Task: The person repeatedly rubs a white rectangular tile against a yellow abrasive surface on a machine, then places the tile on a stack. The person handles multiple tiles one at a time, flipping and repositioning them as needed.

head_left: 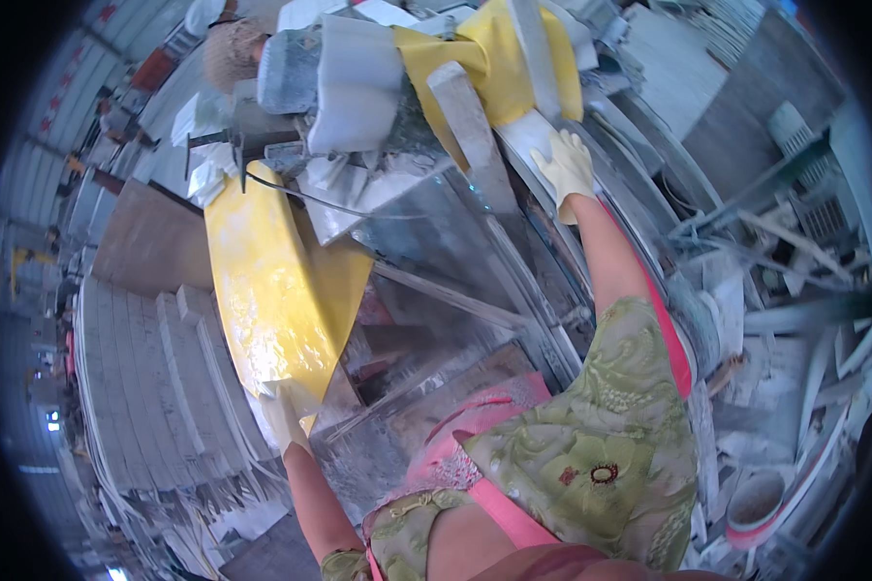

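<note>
Cream-gloved left hand (284,418) is at the lower edge of a wet, glossy yellow sheet (271,290) beside stacked grey slabs (126,378); pinching, I cannot tell; cream-gloved right hand (566,167) spread over a white panel (525,137); round whitish bucket (756,499), contents unclear.

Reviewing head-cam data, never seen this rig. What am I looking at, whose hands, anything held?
No robot here. There is one picture, from the left of two wide fisheye cameras worn on the head, looking down, so straight edges bend toward the rim. Both gloved hands are the wearer's own.

The left hand is at the lower edge of a wet, shiny yellow sheet; whether it grips the sheet, I can't tell. The right hand reaches forward with fingers spread and seems to hold nothing.

Around them, a second yellow sheet lies at the top, with a long grey bar against it. Stacked grey slabs stand at left.
</note>
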Tool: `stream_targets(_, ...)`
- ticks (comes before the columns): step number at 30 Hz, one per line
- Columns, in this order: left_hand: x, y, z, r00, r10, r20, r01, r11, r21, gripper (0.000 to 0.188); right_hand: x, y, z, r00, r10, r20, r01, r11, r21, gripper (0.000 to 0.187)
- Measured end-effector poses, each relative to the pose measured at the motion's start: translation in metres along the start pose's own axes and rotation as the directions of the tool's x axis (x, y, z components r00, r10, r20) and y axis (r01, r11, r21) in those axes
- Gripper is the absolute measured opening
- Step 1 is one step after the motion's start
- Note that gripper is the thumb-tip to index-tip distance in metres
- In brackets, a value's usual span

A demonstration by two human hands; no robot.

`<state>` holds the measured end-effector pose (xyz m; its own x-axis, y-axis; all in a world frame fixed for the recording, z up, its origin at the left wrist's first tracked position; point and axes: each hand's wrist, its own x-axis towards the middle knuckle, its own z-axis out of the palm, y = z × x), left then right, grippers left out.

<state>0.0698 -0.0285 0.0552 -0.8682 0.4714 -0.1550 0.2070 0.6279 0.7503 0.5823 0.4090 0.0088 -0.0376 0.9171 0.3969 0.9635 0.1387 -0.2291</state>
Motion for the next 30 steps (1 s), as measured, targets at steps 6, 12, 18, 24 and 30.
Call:
stream_targets(6,-0.007,0.016,0.003,0.994,-0.031,-0.102,0.051,0.978,0.202,0.053,0.039,-0.030,0.049,0.998,0.041,0.051,-0.038,0.998,-0.051,0.069)
stream_targets(12,-0.003,0.014,0.009,0.996,0.002,-0.089,0.019,0.972,0.234,0.048,0.027,-0.021,0.061,0.996,-0.045,0.083,0.054,0.993,-0.103,0.071)
stream_targets(18,0.010,-0.003,0.010,0.991,0.017,-0.133,0.018,0.967,0.253,0.045,-0.007,-0.003,0.036,0.974,-0.069,0.217,0.093,0.990,-0.104,0.068)
stream_targets(24,0.000,0.012,0.014,0.993,0.013,-0.118,0.003,0.991,0.134,0.045,-0.073,0.027,0.002,0.973,-0.110,0.203,0.123,0.991,-0.052,0.065)
stream_targets(30,0.011,0.005,0.016,0.991,0.060,-0.116,-0.036,0.979,0.199,0.048,-0.135,0.074,-0.063,0.927,-0.303,0.222,0.284,0.952,0.116,0.058)
